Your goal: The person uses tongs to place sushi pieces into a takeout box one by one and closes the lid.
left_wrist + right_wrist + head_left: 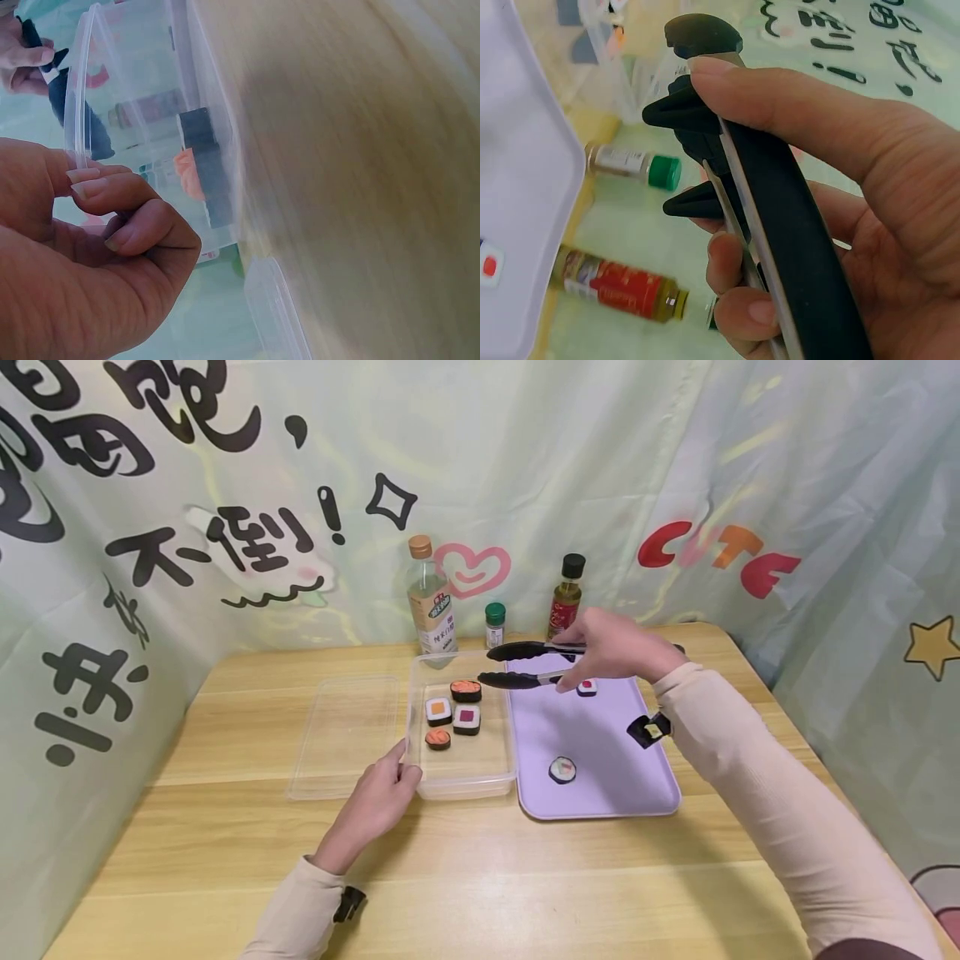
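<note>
My right hand [618, 647] grips black-tipped metal tongs [525, 680], their tips spread apart with nothing between them, above the right rim of a clear plastic container [465, 787]. My left hand [382, 797] pinches the container's near left rim between thumb and fingers, as the left wrist view shows closely. Inside lie several toy sushi pieces: two orange-topped ones [466, 691], a roll with an orange centre [438, 711] and one with a purple centre [467, 719]. On the lilac tray [600, 802] sit a round roll [562, 769] and a red-centred roll [587, 687] below my right hand.
A clear lid [341, 739] lies left of the container on the wooden table [480, 893]. Along the back stand a tall bottle with an orange cap [432, 602], a small green-capped shaker [495, 625] and a black-capped bottle [566, 597]. A printed curtain [600, 460] hangs behind.
</note>
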`<state>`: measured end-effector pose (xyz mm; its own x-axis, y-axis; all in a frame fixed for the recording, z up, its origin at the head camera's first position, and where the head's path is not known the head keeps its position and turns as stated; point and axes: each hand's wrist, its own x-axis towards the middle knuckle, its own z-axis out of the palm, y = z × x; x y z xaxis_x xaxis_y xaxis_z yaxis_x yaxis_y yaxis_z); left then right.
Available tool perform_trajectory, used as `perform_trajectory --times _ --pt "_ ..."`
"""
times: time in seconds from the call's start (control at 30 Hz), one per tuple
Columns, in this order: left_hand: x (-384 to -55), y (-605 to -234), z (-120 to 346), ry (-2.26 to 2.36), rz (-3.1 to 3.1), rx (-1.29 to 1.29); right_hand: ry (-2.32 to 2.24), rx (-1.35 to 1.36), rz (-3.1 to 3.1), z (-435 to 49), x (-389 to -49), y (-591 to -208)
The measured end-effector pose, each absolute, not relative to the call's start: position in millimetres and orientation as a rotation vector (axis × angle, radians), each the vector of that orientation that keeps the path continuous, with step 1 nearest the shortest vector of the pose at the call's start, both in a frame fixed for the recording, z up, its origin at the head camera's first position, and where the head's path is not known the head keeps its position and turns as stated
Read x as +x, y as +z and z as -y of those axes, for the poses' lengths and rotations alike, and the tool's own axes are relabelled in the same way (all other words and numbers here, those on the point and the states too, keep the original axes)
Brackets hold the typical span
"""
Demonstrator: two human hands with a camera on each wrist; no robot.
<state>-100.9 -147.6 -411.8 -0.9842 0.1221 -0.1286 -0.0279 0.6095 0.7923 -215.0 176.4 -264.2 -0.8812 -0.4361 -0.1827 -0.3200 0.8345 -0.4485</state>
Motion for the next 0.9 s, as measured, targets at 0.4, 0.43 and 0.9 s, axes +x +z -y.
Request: perform_trajectory --times 0.4,0.43,0.9 --pt "-100.4 -410.5 147.3 1.308 -2.658 0.064 -0.621 -0.438 -2.746 -224.3 -217.0 -281.9" --pt "-100.4 -410.4 147.3 1.307 -2.658 0.066 -0.615 -0.429 -2.744 -228.6 -217.6 -284.7" --pt "-100.7 -409.9 147.7 1.293 -2.668 0.099 -0.709 -0.251 -2.747 -275.2 -217.3 -327.1"
